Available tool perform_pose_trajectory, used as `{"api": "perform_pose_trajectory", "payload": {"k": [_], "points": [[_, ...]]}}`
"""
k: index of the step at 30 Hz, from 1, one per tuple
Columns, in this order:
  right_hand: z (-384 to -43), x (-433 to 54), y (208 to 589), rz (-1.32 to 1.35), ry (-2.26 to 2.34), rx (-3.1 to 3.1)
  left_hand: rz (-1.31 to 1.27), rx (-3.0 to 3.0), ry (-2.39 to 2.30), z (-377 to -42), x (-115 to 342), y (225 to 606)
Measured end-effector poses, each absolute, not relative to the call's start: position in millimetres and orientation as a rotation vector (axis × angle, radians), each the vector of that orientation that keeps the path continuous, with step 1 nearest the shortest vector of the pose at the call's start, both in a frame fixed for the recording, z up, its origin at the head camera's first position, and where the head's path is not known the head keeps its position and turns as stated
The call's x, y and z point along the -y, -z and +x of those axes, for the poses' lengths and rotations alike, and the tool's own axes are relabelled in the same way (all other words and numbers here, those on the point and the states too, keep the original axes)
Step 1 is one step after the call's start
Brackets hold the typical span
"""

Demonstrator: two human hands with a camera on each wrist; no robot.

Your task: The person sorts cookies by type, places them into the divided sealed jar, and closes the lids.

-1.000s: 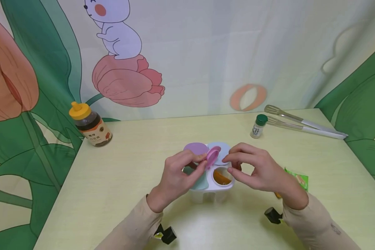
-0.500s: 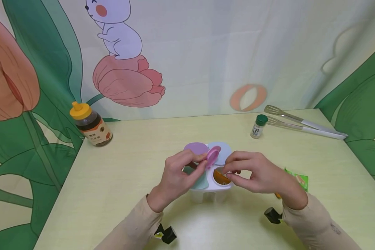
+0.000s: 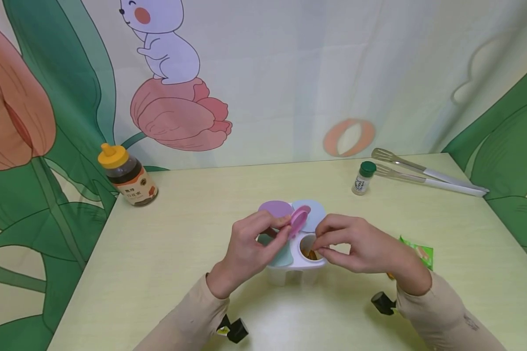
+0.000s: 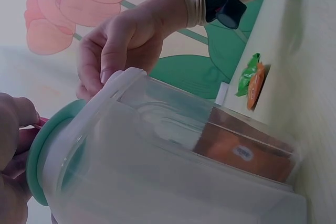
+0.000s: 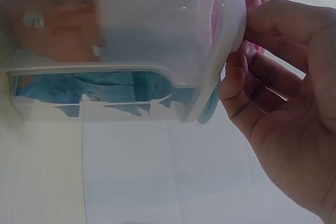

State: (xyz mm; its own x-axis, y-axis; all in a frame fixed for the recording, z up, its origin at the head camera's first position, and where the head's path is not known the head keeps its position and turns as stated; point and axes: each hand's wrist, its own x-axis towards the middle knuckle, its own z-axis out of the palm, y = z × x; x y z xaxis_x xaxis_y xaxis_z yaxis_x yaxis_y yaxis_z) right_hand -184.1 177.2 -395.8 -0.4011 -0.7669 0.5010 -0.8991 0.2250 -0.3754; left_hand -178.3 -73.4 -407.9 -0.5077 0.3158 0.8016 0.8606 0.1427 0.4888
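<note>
A clear box (image 3: 293, 273) with a white top and four-part coloured lids stands on the table. My left hand (image 3: 252, 246) pinches its raised pink lid (image 3: 299, 222) at the edge. Below that lid one round opening is uncovered. Fingertips of my right hand (image 3: 360, 246) sit right at this opening's rim, loosely curled, with no object showing between them. Through the clear wall, the left wrist view shows an orange packet (image 4: 241, 150) at the bottom of the compartment. Blue packets (image 5: 105, 87) fill another compartment. Purple (image 3: 275, 208), blue (image 3: 314, 214) and green (image 3: 283, 256) lids lie down.
A honey bottle (image 3: 133, 183) with a yellow cap stands at the left. Back right are a green-capped shaker jar (image 3: 363, 178) and metal tongs (image 3: 426, 175). Green (image 3: 426, 253) and orange (image 4: 255, 86) packets lie beside my right forearm. A printed curtain hangs behind the table.
The right hand has moved left and down to the opening. The orange packet, high in the opening before, has sunk to the compartment's bottom. The left hand and pink lid stay put.
</note>
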Motion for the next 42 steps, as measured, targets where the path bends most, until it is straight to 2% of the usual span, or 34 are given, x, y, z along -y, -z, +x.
{"api": "perform_pose_trajectory", "payload": {"k": [23,42], "points": [[-187.2,-200.3,394.5,1.395,-0.976,2.325,-1.129,1.886,1.362,-178.4,72.6,407.0],[-190.2,-241.1,420.7,1.158,-0.956,2.459,-1.125,1.897,1.357,-178.7,73.4,408.2]]}}
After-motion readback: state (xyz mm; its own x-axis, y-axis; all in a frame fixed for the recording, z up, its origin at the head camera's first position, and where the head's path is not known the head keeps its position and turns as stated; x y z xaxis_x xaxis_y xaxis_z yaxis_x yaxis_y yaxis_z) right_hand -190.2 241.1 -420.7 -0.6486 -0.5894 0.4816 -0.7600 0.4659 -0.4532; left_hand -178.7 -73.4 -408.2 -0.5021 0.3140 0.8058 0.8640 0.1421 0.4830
